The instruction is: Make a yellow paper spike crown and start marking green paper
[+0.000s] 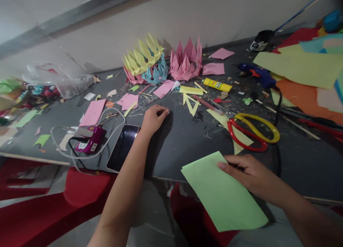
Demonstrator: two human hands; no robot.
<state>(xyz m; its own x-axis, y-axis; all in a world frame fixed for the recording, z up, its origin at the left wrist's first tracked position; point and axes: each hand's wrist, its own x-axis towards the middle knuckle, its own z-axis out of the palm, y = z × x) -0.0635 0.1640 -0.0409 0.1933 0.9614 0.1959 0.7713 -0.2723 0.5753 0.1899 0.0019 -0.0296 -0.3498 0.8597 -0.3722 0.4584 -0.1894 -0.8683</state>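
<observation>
My right hand (249, 174) grips the right edge of a light green paper sheet (223, 193) that hangs over the near edge of the dark table (184, 140). My left hand (153, 119) reaches forward on the table with fingers curled and pinched on something small that I cannot make out, just beside a black phone (122, 147). Red-and-yellow scissors (252, 132) lie on the table beyond my right hand.
Folded paper crowns, yellow (143, 56), blue (157, 74) and pink (186, 61), stand at the back. A yellow glue stick (217, 85), a blue glue gun (258, 75), a purple charger (89, 141) with white cable, pink paper pieces and large coloured sheets (302, 66) lie around. Red chairs (59, 207) stand below.
</observation>
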